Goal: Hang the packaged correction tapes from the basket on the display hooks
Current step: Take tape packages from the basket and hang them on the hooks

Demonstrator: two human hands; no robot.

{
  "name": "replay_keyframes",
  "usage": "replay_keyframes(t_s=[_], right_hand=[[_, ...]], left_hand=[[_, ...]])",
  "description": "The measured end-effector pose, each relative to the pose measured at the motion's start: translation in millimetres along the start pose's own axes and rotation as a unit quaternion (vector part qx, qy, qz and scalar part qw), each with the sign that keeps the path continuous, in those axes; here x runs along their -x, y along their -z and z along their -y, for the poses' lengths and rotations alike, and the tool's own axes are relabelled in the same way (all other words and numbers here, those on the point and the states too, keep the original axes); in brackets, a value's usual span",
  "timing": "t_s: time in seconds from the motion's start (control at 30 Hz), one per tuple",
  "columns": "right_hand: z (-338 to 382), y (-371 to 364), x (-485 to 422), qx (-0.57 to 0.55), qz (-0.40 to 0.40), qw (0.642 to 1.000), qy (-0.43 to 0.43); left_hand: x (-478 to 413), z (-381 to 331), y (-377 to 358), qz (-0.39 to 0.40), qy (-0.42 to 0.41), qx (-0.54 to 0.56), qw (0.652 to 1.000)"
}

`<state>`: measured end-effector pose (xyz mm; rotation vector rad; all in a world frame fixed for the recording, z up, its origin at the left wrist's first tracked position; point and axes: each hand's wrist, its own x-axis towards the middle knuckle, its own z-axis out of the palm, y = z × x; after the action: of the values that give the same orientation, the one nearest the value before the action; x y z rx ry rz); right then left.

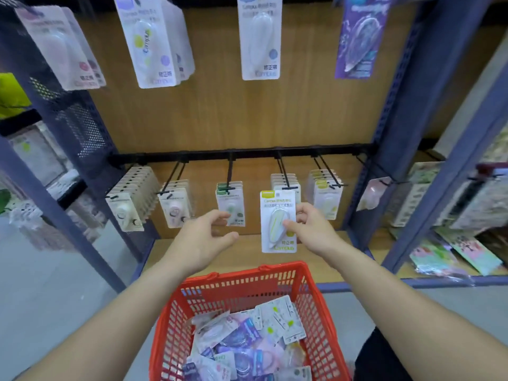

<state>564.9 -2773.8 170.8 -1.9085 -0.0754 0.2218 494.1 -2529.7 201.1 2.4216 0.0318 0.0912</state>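
Note:
My right hand [310,224] pinches a white packaged correction tape with a yellow-green top [277,221], held upright just below the fourth hook [286,182] of the lower black rail. My left hand [209,235] hovers beside it, fingers loosely curled and holding nothing, close to the green-topped packs [231,204] on the third hook. The red basket [247,279] stands below my arms and holds several mixed tape packs [247,342].
The lower rail [242,154] carries several hooks loaded with packs. Larger packs hang above, including a purple one [360,37]. Blue shelf uprights [395,133] flank the wooden back panel. More stationery fills the shelves at right [453,243].

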Motion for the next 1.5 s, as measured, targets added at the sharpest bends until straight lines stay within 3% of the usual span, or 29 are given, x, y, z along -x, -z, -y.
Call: replay_keyframes(t_s=[0.17,0.3,0.67,1.07,1.33,1.5], right_hand=[[-48,71,-39,0.029,-0.057,0.996,-0.065],[-66,99,-62,-0.009,-0.109,0.991,-0.073],[-99,91,-74,-0.071,-0.179,0.978,-0.084],[-101,87,-77,-0.061,-0.164,0.984,-0.04],[-100,81,-95,0.047,-0.207,0.976,-0.041],[-130,55,-69,0.217,-0.201,0.947,-0.128]], left_hand=[[-20,-25,-34,0.036,-0.037,-0.072,0.996],[-30,-26,-57,0.063,-0.048,-0.111,0.991],[-52,-14,-77,0.047,-0.037,-0.1,0.993],[-47,-18,-79,0.054,-0.043,-0.104,0.992],[-48,-23,-84,0.064,-0.047,-0.103,0.991],[-41,-17,-86,0.076,-0.044,-0.115,0.989]])
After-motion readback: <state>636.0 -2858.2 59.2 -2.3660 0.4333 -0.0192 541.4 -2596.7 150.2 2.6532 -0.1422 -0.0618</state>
